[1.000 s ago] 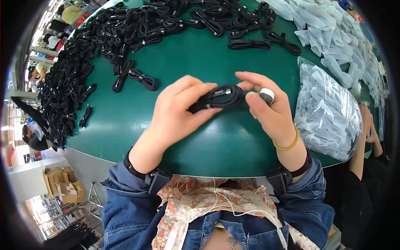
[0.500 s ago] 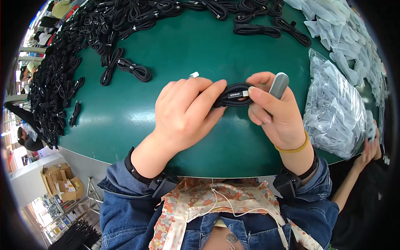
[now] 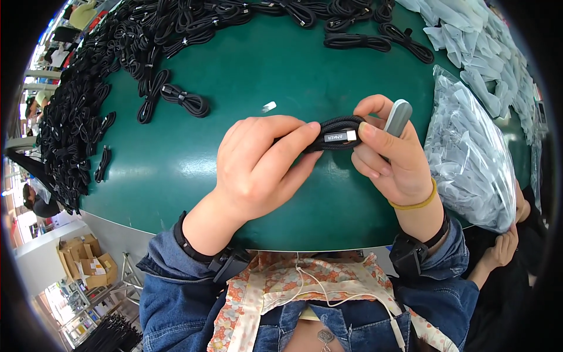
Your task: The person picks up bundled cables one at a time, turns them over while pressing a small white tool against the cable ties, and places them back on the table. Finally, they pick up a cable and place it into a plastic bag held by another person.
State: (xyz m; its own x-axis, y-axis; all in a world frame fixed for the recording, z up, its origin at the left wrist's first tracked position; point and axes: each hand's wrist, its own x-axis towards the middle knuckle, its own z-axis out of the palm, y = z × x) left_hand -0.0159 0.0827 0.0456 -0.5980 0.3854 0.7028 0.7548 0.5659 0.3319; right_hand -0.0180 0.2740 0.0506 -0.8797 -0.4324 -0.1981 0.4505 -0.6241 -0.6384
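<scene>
A coiled black braided cable [image 3: 332, 124] is held level above the green table. My left hand [image 3: 252, 161] is closed on the coil's left end, its thumb and fingers pinching it. My right hand [image 3: 394, 149] pinches the other end, the thumb beside the light metal tip of the connector [image 3: 350, 135]. A grey, round-ended flat strip [image 3: 399, 119] sticks up between the fingers of that hand. What lies behind the fingers is hidden.
Heaps of coiled black cables [image 3: 64, 141] line the left and far sides. A small white piece [image 3: 269, 106] lies beyond my left hand. At the right are a clear bag [image 3: 469, 158] of grey pieces and a loose grey pile [image 3: 475, 41]. Another person's hand [image 3: 503, 247] touches the bag.
The coil and my right hand have shifted slightly to the right, and the connector shows more plainly. The other person's hand has moved down to the bag's lower edge, and the bag has tilted.
</scene>
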